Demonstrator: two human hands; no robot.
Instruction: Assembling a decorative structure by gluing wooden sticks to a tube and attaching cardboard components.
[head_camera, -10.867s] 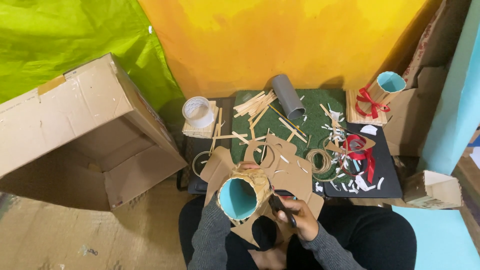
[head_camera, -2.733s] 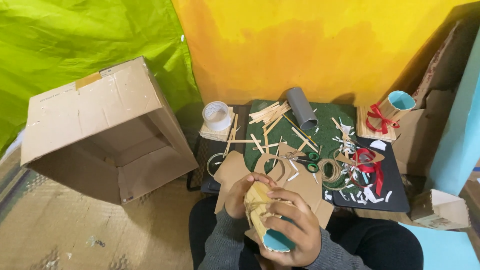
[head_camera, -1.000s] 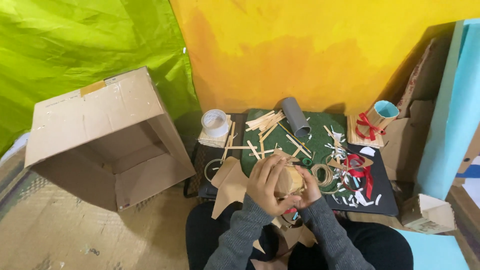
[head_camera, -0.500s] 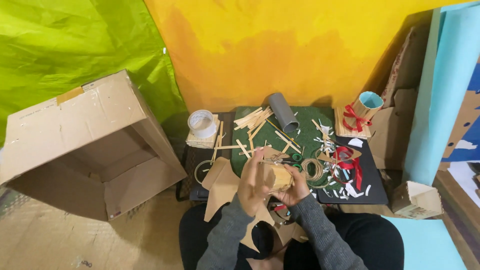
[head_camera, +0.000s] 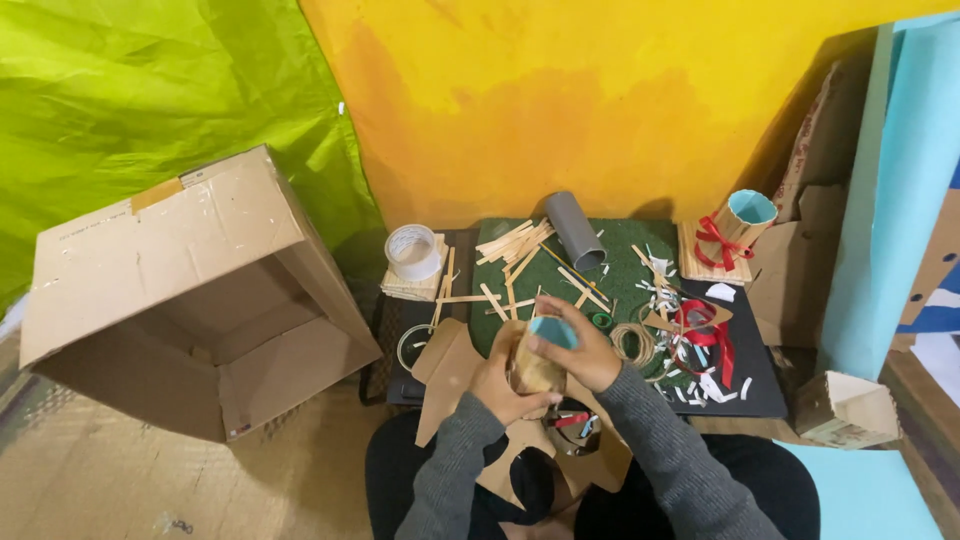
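Gripping a small cardboard tube (head_camera: 535, 365) above the lap, both hands close on it: left hand (head_camera: 497, 378) cupping its side, right hand (head_camera: 580, 350) apparently pinching its blue-lined rim.

Tube (head_camera: 540, 355) mostly hidden by both hands; small scraps (head_camera: 690, 360) indistinct.

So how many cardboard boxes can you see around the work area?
2. A big open box lies on its side on the floor at left; a small box sits at the mat's right edge. Others may be hidden.
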